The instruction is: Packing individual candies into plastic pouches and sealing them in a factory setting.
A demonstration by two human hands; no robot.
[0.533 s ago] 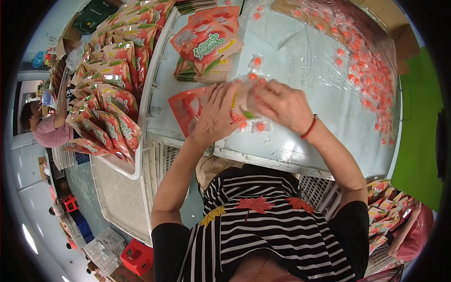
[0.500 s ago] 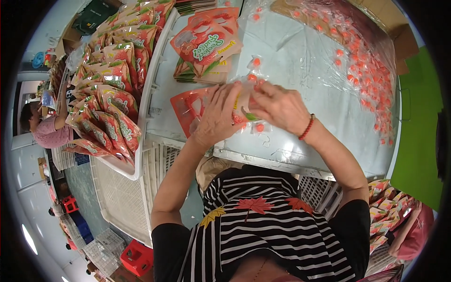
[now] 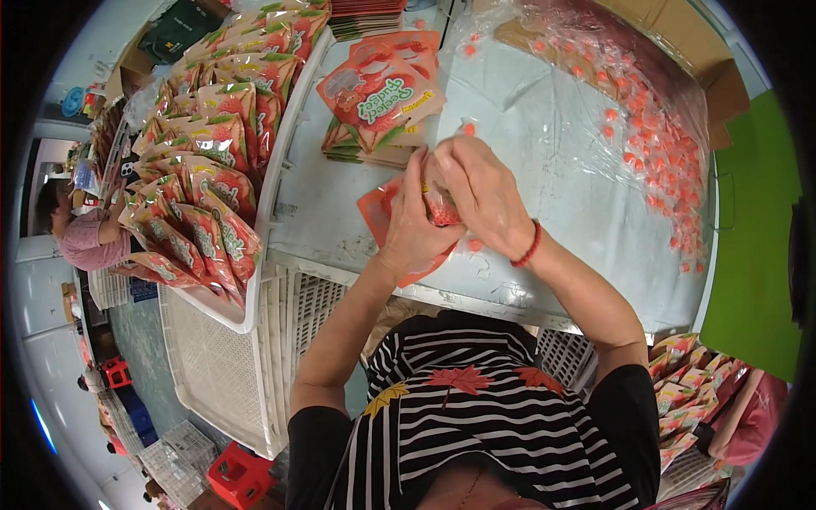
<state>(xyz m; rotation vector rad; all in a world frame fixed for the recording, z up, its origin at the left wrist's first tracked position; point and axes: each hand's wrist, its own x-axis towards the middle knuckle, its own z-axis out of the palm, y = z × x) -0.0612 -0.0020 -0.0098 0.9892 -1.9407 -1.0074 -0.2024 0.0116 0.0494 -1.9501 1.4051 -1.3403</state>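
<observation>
My left hand (image 3: 411, 223) is curled round a red and tan printed candy pouch (image 3: 441, 209), which stands tilted up off the table. My right hand (image 3: 484, 189) is closed over the pouch's upper end; its fingertips are hidden, so what they pinch cannot be seen. Beneath my left hand a flat red pouch (image 3: 376, 209) lies on the table. One wrapped red candy (image 3: 474, 245) rests below my right hand, and another wrapped candy (image 3: 468, 129) lies beyond it. A stack of flat pouches (image 3: 380, 98) sits just past my left hand.
Many wrapped candies (image 3: 650, 157) lie on clear plastic sheeting at the right of the pale table (image 3: 544, 263). A white crate (image 3: 246, 316) of filled pouches (image 3: 223, 191) stands at left. Cardboard (image 3: 722, 93) borders the far right. Other people work at both sides.
Both hands have come closer together, and the pouch is now raised upright between them. The loose candies that were near my fingers are fewer. The view has shifted slightly.
</observation>
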